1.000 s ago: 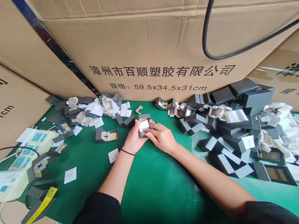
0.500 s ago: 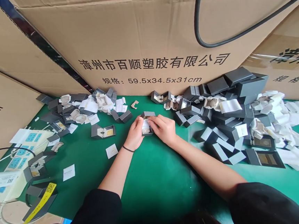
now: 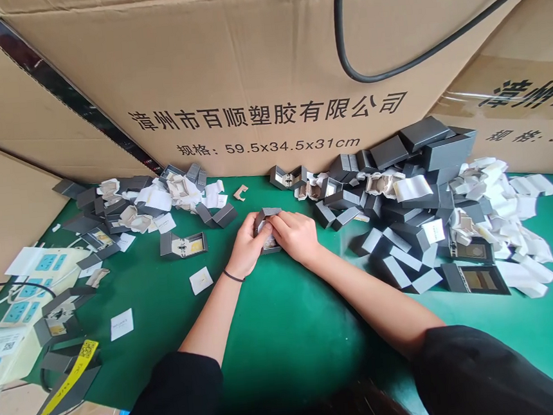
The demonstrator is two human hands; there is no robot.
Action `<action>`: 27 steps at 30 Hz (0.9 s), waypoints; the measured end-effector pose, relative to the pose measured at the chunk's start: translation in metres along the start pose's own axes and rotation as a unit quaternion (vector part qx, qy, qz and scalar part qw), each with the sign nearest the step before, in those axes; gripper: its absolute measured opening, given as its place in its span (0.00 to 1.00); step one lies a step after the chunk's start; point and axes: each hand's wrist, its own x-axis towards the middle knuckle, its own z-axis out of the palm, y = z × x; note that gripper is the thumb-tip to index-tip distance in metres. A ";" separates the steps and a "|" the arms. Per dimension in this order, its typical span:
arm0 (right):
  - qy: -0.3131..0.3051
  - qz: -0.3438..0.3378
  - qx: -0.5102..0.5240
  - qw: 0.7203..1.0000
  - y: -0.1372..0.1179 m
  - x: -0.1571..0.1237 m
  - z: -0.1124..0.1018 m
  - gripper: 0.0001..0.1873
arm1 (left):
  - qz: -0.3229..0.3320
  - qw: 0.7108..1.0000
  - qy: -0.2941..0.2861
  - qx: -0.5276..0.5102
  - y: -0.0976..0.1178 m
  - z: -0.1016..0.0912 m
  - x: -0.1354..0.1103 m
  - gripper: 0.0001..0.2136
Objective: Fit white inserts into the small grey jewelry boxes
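Between my two hands is a small dark grey hinged box (image 3: 271, 249), its lid raised at the far side. My left hand (image 3: 247, 247) grips the box from the left, with the thumb reaching over its inside. From the right, my right hand (image 3: 297, 233) is closed on the same box, its fingertips down at the opening. The fingers hide most of the interior. To the left lies another open grey box (image 3: 183, 244) with a pale lining and a yellowish patch. A small white card (image 3: 201, 280) rests in front of that box.
Heaps of grey boxes and crumpled paper inserts lie at back left and right (image 3: 492, 182). A power strip (image 3: 36, 286) with cables is at the left. Large cardboard cartons (image 3: 244, 55) wall the back of the green table (image 3: 289, 348). A black cable (image 3: 339, 27) hangs above.
My left thumb has moved inward over the box opening, and my right fingers have closed in from the other side. The white piece seen inside is now mostly covered. The view has shifted slightly.
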 end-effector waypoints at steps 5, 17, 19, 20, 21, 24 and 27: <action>0.015 -0.007 0.001 1.000 0.001 -0.001 0.003 0.15 | -0.010 1.000 0.007 -0.019 -0.003 0.001 0.001 0.07; 0.018 0.030 0.123 0.992 0.000 -0.001 -0.004 0.20 | -0.078 0.989 0.071 -0.101 0.005 0.003 0.001 0.11; 0.006 0.041 0.110 0.993 -0.001 -0.002 -0.003 0.20 | -0.073 0.989 0.080 -0.101 0.004 0.004 0.001 0.11; 0.000 0.048 0.105 0.993 -0.001 -0.002 -0.002 0.20 | -0.071 0.989 0.083 -0.102 0.004 0.004 0.001 0.11; -0.007 0.055 0.103 0.993 -0.001 -0.002 -0.001 0.20 | -0.069 0.989 0.085 -0.103 0.004 0.005 0.001 0.11; -0.038 0.066 0.100 0.992 -0.002 -0.003 -0.001 0.20 | -0.069 0.989 0.084 -0.105 0.005 0.005 0.001 0.10; -0.065 0.071 0.095 0.991 -0.002 -0.002 -0.002 0.21 | -0.070 0.989 0.080 -0.106 0.006 0.005 0.001 0.10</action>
